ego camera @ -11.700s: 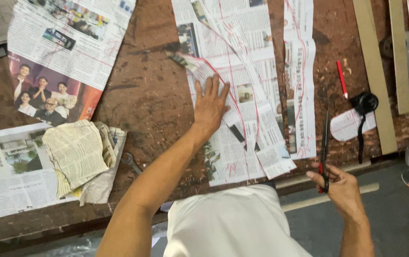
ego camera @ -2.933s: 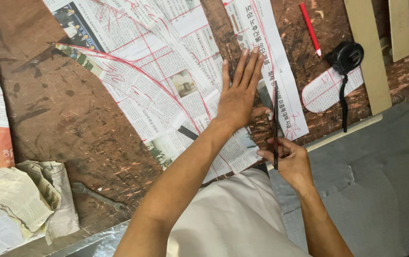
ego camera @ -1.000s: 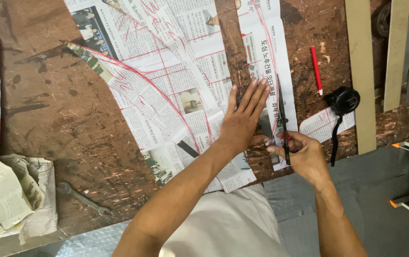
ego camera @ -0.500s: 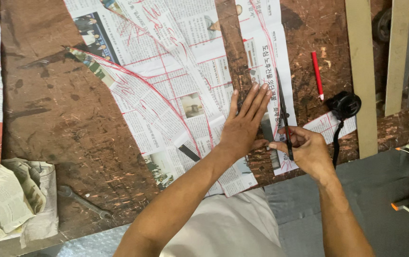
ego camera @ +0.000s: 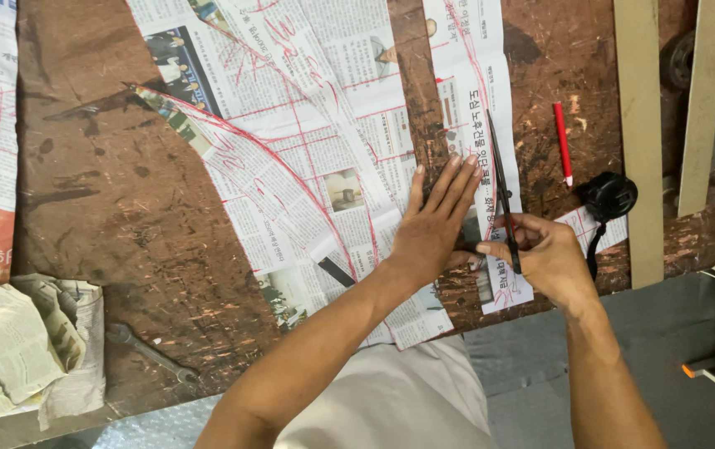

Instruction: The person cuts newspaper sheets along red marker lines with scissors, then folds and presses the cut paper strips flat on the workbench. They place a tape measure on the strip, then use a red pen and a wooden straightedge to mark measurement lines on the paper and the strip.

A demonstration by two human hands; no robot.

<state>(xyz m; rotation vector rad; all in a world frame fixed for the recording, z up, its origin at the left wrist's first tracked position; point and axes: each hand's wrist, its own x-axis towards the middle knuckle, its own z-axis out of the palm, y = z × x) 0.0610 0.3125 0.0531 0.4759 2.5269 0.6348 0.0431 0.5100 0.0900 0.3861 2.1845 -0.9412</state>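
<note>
1. The right hand [ego camera: 544, 254] is closed around the handles of the scissors [ego camera: 503, 195], whose long dark blades point away from the person along a red line on the newspaper [ego camera: 324, 141].
2. The left hand [ego camera: 432, 229] lies flat, fingers spread and pressed down on the sheet just left of the scissors.
3. The newspaper sits on the scarred brown tabletop [ego camera: 125, 216]; a narrow strip [ego camera: 474, 100] of it lies under and to the right of the scissors, with a bare gap of wood to their left.
4. To do the cut well, I judge the blades should stay on the red line, with long, even closes rather than short snips, so the edge does not jag.
5. The flat hand should stay near the blades yet clear of them, holding the paper taut so that it does not buckle or slide.
6. The right wrist is bent, thumb side up, with the forearm coming in from the lower right of the scissors.
7. The left forearm reaches diagonally from the lower left of the scissors, elbow near the person's body.
8. A red pencil [ego camera: 562, 141] and a black tape measure [ego camera: 609, 196] rest to the right of the scissors.
</note>
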